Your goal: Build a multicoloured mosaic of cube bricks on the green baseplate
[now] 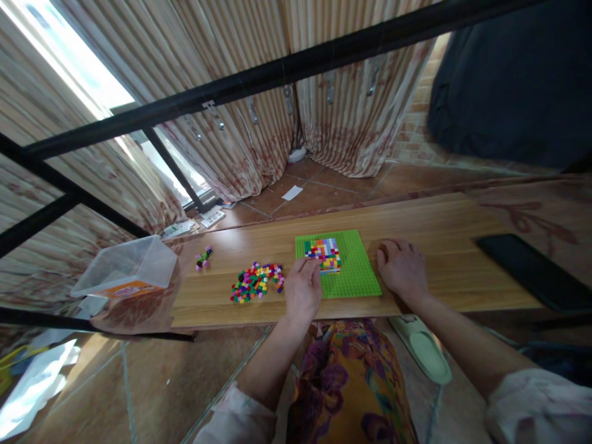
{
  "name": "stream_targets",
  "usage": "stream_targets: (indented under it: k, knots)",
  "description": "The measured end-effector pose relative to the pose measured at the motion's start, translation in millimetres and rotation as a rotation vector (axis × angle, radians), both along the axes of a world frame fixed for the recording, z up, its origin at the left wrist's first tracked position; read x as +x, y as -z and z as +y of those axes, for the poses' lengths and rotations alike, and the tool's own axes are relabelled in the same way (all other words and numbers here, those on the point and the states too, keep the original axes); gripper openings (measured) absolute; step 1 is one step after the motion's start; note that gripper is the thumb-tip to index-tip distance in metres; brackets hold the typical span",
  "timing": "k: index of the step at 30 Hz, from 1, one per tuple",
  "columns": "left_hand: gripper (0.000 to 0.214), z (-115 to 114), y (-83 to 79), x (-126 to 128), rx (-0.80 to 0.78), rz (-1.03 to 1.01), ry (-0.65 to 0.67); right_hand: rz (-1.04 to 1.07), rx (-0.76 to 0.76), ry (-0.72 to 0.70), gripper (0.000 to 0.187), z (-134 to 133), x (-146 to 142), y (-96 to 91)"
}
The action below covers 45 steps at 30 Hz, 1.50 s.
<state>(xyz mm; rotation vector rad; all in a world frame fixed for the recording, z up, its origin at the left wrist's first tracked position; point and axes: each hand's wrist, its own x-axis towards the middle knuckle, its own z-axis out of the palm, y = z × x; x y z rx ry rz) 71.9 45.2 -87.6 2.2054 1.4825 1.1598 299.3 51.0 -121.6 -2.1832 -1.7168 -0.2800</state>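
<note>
My left hand (303, 290) is over the left edge of a green studded baseplate (358, 265). Its thumb and fingers are pinched together at the near left corner of a block of multicoloured toy bricks (329, 250) built up on the plate. Whatever may be between the fingertips is too small or hidden to make out. Just right of the baseplate, my right hand (403, 269) rests palm down on the wooden board, fingers slightly bent and nothing seen in them. A loose heap of small coloured bricks (254, 282) lies left of my left hand.
A small cluster of pink, green and black pieces (203, 258) lies farther left. A clear plastic box (134, 265) stands at the table's left end. At the right lies a dark flat object (536, 271). A black metal rail (277, 71) crosses above the far side.
</note>
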Motion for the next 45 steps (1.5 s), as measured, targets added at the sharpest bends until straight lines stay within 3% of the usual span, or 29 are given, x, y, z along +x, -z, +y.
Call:
stream_targets:
  k: [15,28,34,40,45]
  knots:
    - [0.020,4,16.4,1,0.047,-0.014,-0.041,-0.003,-0.003,0.001,0.035,0,0,0.0]
    - [0.035,-5,30.0,-4,0.049,0.175,-0.055,-0.012,-0.006,0.003,0.034,0,1,2.9]
    - [0.036,-6,20.2,-5,-0.001,0.219,-0.026,-0.029,-0.001,-0.010,0.034,-1,1,1.1]
    - [0.039,-25,6.9,-18,-0.079,0.108,-0.041,-0.055,0.009,-0.010,0.033,-2,0,0.8]
    - [0.027,-49,26.1,-52,-0.108,0.007,-0.120,-0.068,0.009,-0.004,0.033,0,2,4.1]
